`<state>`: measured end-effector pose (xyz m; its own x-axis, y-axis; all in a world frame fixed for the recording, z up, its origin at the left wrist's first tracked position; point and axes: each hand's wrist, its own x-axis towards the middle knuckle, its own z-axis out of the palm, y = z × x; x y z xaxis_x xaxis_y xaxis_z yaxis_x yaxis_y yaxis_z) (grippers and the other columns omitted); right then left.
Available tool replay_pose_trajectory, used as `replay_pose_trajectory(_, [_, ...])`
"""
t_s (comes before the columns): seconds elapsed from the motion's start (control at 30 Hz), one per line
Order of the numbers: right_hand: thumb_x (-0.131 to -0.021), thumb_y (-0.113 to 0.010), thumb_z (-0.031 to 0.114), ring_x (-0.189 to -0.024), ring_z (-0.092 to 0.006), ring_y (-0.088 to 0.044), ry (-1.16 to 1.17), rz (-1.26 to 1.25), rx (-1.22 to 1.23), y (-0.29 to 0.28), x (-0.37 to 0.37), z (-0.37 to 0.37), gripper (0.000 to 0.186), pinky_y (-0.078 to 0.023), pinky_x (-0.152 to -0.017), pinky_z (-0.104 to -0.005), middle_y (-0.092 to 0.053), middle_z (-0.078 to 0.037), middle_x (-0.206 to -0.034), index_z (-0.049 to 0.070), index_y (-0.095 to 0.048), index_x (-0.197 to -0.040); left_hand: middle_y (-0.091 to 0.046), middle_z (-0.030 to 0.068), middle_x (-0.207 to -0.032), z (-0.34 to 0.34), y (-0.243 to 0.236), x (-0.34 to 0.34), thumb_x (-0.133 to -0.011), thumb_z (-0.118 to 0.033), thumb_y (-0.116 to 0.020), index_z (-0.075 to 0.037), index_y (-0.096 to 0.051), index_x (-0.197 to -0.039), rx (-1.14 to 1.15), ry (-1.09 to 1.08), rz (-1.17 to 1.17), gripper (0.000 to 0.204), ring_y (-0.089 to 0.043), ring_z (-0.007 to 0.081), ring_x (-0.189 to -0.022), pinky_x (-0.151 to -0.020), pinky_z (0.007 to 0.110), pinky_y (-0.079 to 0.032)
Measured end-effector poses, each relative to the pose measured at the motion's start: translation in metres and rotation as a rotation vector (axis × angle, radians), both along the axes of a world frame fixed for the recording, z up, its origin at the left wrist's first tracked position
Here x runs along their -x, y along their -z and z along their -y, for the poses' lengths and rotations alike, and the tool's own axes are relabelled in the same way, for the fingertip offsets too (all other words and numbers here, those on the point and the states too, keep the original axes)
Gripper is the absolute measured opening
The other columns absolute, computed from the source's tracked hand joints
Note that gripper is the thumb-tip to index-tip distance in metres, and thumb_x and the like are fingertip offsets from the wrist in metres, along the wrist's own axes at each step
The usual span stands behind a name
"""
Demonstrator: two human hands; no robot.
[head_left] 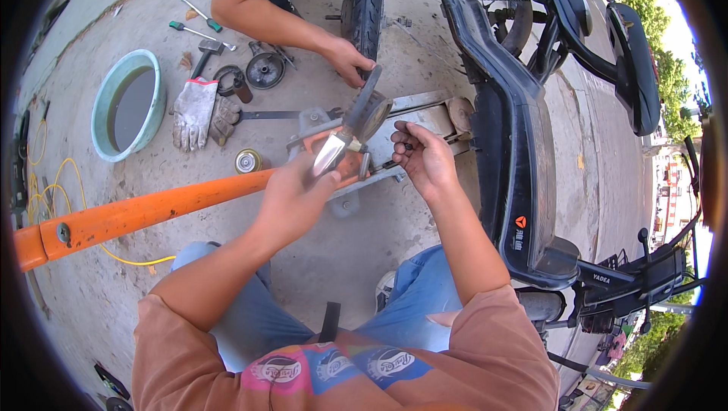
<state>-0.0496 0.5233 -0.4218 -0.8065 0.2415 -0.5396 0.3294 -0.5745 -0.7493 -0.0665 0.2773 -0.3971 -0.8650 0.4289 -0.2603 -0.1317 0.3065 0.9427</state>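
Observation:
My left hand point(292, 206) grips a tire inflator point(331, 152) by its silver metal body; its round gauge, rimmed in black, points away from me. My right hand point(426, 162) is raised just right of it, palm turned up and fingers curled in. Something small and dark shows at those fingertips, too small to name. Below both hands lies an orange floor jack point(350, 170), partly hidden by the inflator. Its long orange handle point(167, 202) passes under my left forearm to the left edge.
A co-worker's hand point(350, 61) steadies an upright wheel point(367, 13). The black electric scooter point(504, 153) lies along the right. At left are a basin of murky water point(102, 119), a hammer point(206, 54), gloves point(193, 111), a can point(248, 161) and a yellow hose point(125, 261).

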Motion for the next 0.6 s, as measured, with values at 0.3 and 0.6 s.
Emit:
replay_pose_trajectory(0.3, [-0.094, -0.053, 0.017, -0.068, -0.0132, -0.054, -0.011, -0.004, 0.012, -0.001, 0.002, 0.005, 0.025, -0.046, -0.062, -0.0278, -0.064, -0.009, -0.084, -0.004, -0.061, -0.105, -0.052, -0.003, -0.073, 0.0, -0.007, -0.003, -0.09, -0.016, -0.064, 0.002, -0.06, -0.097, -0.006, 0.04, -0.027, 0.019, -0.043, 0.0039, -0.066, -0.057, 0.023, -0.036])
replay_pose_trajectory(0.6, [-0.094, -0.053, 0.016, -0.067, -0.0133, -0.054, -0.013, 0.001, 0.001, 0.0, 0.0, 0.004, 0.025, -0.047, -0.061, -0.028, -0.064, -0.01, -0.084, -0.005, -0.06, -0.106, -0.053, -0.0027, -0.074, 0.0, -0.01, -0.004, -0.091, -0.015, -0.063, 0.001, -0.059, -0.094, -0.032, 0.045, 0.01, 0.017, -0.044, 0.0038, -0.066, -0.057, 0.023, -0.036])
